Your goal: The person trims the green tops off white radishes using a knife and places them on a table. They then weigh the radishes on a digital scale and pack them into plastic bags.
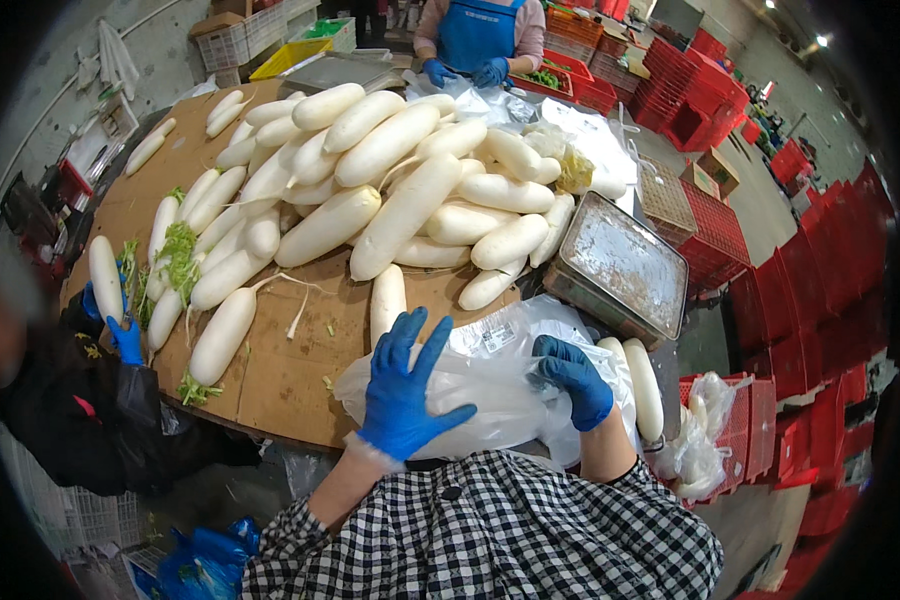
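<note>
My left hand (412, 390), in a blue glove, is spread with its fingers apart over a clear plastic bag (487, 397) at the near edge of the table. At the bag's right side, my right hand (576, 381), also gloved in blue, has its fingers curled and pinches the thin plastic. Just beyond my left fingertips lies a white radish (388, 300), its near end hidden by the hand. A large heap of white radishes (405, 210) covers the middle of the table. Two more radishes (643, 390) lie right of my right hand.
Cardboard (292, 375) covers the tabletop. A worn metal box (622, 262) stands right of the heap. At the left a co-worker's gloved hand (126, 339) holds a radish; another person in a blue apron (480, 34) stands opposite. Red crates (750, 427) holding bagged radishes stand at the right.
</note>
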Available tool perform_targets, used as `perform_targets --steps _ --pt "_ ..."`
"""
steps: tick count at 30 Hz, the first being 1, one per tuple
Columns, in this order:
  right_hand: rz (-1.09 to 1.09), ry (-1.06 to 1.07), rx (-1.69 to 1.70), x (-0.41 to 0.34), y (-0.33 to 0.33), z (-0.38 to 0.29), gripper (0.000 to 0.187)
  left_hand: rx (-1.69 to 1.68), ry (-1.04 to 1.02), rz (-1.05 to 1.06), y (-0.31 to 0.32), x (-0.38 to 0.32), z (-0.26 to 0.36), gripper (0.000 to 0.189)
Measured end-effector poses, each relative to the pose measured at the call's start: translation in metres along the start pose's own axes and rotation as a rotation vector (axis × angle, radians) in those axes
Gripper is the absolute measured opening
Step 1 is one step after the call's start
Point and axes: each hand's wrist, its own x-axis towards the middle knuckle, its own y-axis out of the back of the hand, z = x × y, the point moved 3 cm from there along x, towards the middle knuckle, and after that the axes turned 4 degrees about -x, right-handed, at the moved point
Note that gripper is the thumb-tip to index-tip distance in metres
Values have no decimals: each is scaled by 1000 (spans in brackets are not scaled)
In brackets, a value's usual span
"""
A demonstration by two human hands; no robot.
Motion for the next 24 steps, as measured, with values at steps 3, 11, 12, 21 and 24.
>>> perform_targets --steps 3,11,12,21,24 --pt "-94 -6 8 -2 14 2 21 181 -38 37 -35 -17 -62 50" --pt "237 326 -652 93 56 -9 43 50 503 101 -15 -70 -114 26" --pt "158 460 -807 110 33 -19 47 42 507 108 -16 -70 -114 26" --pt "59 937 -2165 315 -67 19 62 73 627 134 -4 -86 -109 34" --pt "-129 910 -2147 308 -61 5 61 -49 711 217 2 -113 -118 38"
